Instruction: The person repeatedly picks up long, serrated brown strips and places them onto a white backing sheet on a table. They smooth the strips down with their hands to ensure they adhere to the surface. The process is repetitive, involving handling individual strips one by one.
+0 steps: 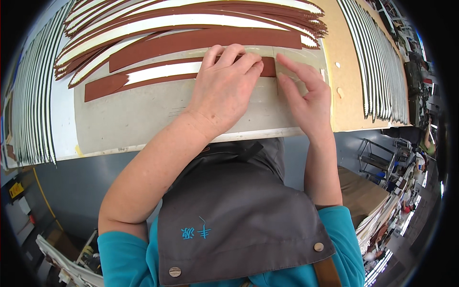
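Note:
My left hand [224,86] lies flat, palm down, on a long brown strip with a white band [143,75], pressing its right part onto the grey work mat [138,117]. My right hand [306,95] is just to the right, fingers stretched out and apart, fingertips touching the strip's right end and the mat. A wider brown strip [201,40] lies just beyond my fingers. Behind it sits a fanned pile of several brown and white strips [191,19].
Rows of thin dark-edged white strips hang over the table's left side [31,110] and right side [377,62]. A tan board [346,91] covers the right part of the table. Stacked sheets and shelves [382,205] stand at the lower right.

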A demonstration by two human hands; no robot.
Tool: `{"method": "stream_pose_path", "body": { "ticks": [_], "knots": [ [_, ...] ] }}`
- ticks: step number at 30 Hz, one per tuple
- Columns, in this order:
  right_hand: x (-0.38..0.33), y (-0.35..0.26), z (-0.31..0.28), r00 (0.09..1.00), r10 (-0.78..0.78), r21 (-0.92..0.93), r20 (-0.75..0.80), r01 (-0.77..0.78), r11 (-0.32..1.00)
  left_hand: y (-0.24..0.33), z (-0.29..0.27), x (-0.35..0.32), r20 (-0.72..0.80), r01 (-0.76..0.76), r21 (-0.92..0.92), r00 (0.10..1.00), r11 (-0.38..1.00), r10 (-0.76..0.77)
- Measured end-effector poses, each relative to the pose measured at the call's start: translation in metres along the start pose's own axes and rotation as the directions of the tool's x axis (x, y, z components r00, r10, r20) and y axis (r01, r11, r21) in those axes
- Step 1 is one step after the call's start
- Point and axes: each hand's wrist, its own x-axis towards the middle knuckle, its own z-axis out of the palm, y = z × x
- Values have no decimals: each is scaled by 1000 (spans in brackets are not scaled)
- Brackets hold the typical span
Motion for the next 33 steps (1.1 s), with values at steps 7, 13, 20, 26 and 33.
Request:
{"method": "stream_pose_path", "body": {
  "ticks": [7, 13, 20, 26, 33],
  "knots": [
    [-2, -5, 11, 954, -255, -407, 157, 298, 864, 0, 3, -2, -20, 19, -9, 1000, 1000, -19],
    [-3, -2, 6, 948, -236, -420, 215, 308, 854, -1, -4, -3, -48, 51, -7, 998, 999, -51],
    [-7, 0, 12, 962, -205, -396, 180, 262, 880, -45, -45, -33, -6, 250, -144, 967, 958, -253],
    [-7, -2, 12, 960, -208, -395, 189, 268, 879, -41, -42, -37, -21, 271, -214, 959, 938, -282],
    [-7, -2, 12, 962, -196, -385, 191, 257, 886, -33, -34, -30, -41, 288, -196, 953, 937, -301]
  ]
}}
